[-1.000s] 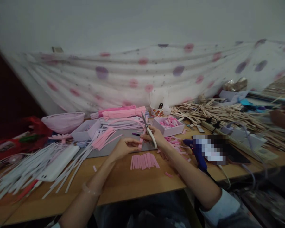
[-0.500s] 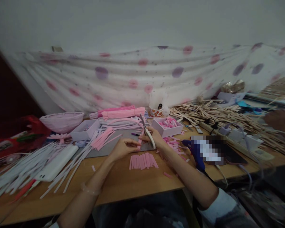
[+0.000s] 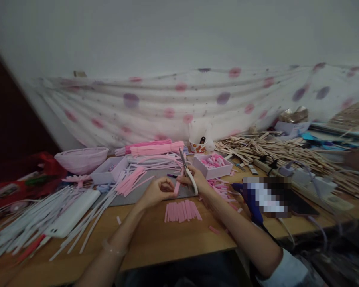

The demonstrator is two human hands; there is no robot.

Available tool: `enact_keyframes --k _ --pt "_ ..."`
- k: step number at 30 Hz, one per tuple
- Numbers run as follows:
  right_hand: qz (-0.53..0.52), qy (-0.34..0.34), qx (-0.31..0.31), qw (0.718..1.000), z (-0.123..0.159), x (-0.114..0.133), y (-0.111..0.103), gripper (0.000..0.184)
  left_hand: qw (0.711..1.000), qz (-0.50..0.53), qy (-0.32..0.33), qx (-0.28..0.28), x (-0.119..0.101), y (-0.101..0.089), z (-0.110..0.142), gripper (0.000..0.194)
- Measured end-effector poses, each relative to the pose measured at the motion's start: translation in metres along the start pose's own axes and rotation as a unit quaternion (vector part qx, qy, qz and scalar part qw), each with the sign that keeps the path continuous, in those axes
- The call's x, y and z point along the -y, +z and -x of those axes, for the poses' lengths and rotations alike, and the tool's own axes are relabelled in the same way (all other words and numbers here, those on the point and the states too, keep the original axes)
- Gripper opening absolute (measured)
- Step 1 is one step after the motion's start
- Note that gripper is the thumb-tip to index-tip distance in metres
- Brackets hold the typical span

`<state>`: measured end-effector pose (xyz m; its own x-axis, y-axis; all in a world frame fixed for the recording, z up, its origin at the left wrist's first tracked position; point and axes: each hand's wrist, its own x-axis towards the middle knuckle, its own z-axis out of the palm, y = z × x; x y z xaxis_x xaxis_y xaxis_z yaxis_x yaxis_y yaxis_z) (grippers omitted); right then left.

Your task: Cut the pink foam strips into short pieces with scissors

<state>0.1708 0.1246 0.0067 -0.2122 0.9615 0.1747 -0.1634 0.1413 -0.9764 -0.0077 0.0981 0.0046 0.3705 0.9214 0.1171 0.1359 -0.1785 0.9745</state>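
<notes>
My right hand (image 3: pixel 200 182) is closed around white-handled scissors (image 3: pixel 192 179), whose blades point up and away from me. Between my two hands runs a narrow pink strip (image 3: pixel 177 186), its near end pinched in the fingertips of my left hand (image 3: pixel 156 193). The right fingertips are close to the strip's upper part; whether they touch it is hard to tell. Just below the hands, short pink pieces (image 3: pixel 182 211) lie side by side in a row on the wooden table (image 3: pixel 155 239). A grey mat (image 3: pixel 122 198) lies partly under the hands.
A white box (image 3: pixel 217 172) of pink bits stands beyond my right hand, with loose pieces around it. To the right are a blue glue gun (image 3: pixel 253 205), a power strip (image 3: pixel 332 199) and wooden sticks (image 3: pixel 266 147). Long pale strips (image 3: pixel 86 215) and a woven basket (image 3: pixel 82 158) occupy the left.
The camera view has tilted up slightly, so the table sits lower. My left fingers have shifted a little at the strip's near end, and the strip leans more. The scissors remain in my right hand.
</notes>
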Motion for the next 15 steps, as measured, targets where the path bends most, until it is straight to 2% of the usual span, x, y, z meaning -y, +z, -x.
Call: enact_keyframes --k 2,7,11,15 --pt "0.004 -0.003 -0.003 1.0 0.0 -0.001 0.001 0.051 0.999 0.031 -0.009 0.013 0.001 -0.001 -0.003 0.043" --pt "0.015 -0.024 -0.01 1.0 0.0 -0.003 0.003 0.05 0.994 0.098 -0.049 0.003 0.007 0.001 -0.008 0.04" --pt "0.043 -0.049 0.001 0.998 0.001 -0.003 0.005 0.048 0.975 0.19 -0.115 0.024 0.013 0.002 -0.006 0.039" --pt "0.047 -0.064 0.01 0.997 0.003 -0.002 0.007 0.048 0.955 0.237 -0.172 0.052 0.014 0.002 -0.002 0.038"
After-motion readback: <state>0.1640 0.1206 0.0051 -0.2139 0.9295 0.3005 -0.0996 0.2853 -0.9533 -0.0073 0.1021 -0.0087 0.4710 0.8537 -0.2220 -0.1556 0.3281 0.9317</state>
